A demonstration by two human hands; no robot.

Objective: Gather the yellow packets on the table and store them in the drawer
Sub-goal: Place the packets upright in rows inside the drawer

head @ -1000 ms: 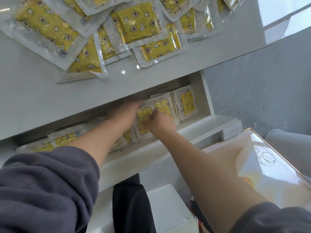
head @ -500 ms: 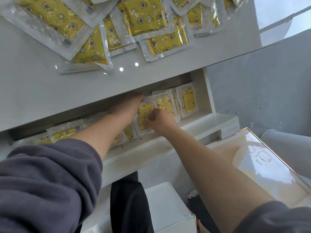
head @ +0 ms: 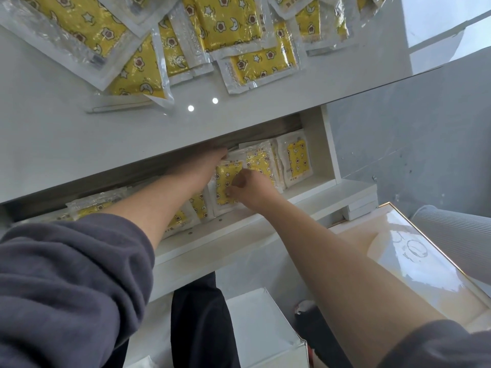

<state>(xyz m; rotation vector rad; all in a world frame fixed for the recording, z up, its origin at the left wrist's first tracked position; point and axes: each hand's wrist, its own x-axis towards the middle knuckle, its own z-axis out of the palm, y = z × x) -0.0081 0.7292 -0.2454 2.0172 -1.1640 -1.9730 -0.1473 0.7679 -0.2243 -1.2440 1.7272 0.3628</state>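
Observation:
Both my hands reach into the open white drawer (head: 305, 193) under the table. My right hand (head: 251, 189) pinches the lower right edge of a yellow packet (head: 225, 181) that stands in a row of packets. My left hand (head: 204, 166) rests on the back of that row, with its fingertips hidden under the table edge. More yellow packets (head: 297, 162) stand at the drawer's right end and others lie at its left (head: 90, 207). Several yellow packets (head: 231, 25) with clear borders lie heaped on the white table (head: 66, 144).
A white box (head: 261, 325) stands on the floor below my arms. A glossy cream panel with a gold rim (head: 414, 256) sits at the right, beside a ribbed grey object (head: 457, 235). My dark trouser leg (head: 199, 314) shows beneath the drawer.
My view has tilted slightly down, so the table packets sit higher in frame. Both hands stay in the drawer on the same packet; my right hand has shifted a little lower on it.

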